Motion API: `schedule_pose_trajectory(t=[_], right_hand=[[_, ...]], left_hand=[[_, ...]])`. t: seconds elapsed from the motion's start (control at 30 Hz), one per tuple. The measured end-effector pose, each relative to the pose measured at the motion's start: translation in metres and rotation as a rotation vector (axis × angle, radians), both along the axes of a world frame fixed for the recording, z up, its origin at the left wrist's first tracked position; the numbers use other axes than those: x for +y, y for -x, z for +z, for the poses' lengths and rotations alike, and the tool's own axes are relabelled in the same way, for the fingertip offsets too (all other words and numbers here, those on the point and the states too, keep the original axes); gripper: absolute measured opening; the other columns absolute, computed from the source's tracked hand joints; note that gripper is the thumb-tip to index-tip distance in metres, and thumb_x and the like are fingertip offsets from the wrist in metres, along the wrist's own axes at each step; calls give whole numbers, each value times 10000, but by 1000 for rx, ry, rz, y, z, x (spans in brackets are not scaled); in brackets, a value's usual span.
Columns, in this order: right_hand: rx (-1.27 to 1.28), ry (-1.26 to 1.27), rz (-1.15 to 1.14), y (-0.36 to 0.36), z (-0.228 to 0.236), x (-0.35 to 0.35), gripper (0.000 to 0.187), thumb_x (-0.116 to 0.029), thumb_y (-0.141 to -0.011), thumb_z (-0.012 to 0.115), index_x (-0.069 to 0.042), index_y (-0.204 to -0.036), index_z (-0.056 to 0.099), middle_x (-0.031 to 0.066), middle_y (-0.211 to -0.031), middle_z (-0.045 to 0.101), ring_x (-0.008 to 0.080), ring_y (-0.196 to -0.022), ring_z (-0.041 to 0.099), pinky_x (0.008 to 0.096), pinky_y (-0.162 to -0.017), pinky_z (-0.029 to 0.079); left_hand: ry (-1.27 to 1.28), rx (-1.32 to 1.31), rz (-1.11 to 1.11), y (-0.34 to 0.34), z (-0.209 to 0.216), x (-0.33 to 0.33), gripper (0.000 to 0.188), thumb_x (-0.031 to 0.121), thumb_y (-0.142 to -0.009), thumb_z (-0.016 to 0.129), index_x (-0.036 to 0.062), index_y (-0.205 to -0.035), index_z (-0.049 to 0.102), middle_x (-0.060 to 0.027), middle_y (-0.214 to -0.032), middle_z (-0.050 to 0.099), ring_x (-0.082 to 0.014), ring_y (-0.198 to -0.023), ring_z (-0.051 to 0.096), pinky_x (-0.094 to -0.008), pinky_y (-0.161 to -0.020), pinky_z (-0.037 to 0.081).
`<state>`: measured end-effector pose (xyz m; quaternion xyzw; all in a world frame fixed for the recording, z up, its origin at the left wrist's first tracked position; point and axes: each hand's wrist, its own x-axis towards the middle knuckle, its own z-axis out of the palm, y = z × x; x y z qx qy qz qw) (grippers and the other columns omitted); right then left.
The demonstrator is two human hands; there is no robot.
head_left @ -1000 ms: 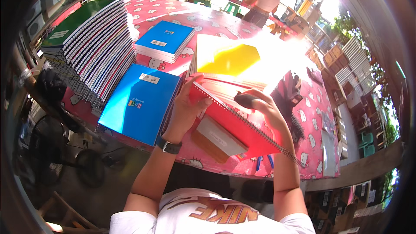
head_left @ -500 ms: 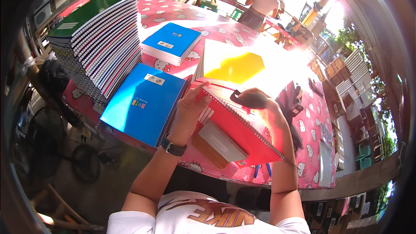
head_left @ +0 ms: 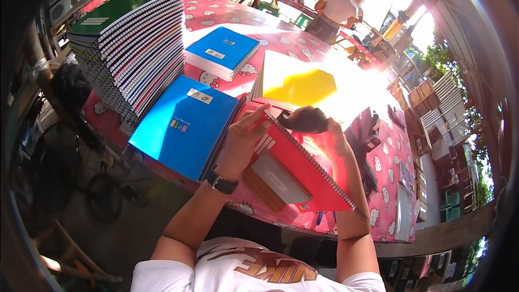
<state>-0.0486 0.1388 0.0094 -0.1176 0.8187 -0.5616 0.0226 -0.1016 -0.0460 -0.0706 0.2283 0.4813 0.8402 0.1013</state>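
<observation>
A red spiral notebook (head_left: 319,184) is tilted in front of me, its metal coil running along the upper right edge. My left hand (head_left: 244,143), with a black watch on the wrist, pinches its upper corner by the coil's end. My right hand (head_left: 327,132) curls beyond the coil, fingers closed, with a dark tip (head_left: 286,117) close to that corner. Shadow and glare hide whether it is a tool. A grey and brown rectangular piece (head_left: 281,176) shows across the notebook's near part. Left of my left hand lies a blue spiral notebook (head_left: 181,127).
A tall stack of spiral notebooks (head_left: 143,54) with a green cover stands at the left. Blue-covered books (head_left: 227,48) and a yellow-covered stack (head_left: 297,84) sit farther back on the pink patterned tablecloth (head_left: 386,184). Black items (head_left: 367,135) lie right. Another person (head_left: 336,11) stands in the background.
The dark tip at my right hand has come closer to the notebook's upper corner. My left hand keeps its pinch, and the whole view has shifted slightly.
</observation>
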Motion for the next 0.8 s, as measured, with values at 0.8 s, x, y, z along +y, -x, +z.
schedule_pose_trajectory(t=[0.8], right_hand=[[-92,-945,-1334,-220,-153,115,497,-362,-682,747,-74,-1056,590,214,-1235,480,404,-1133,424,471,-914,387]], left_hand=[[254,97,53,-41,-29,-6,403,22,-662,770,36,-998,548,-70,-1033,601,-126,-919,591,-273,-774,488]])
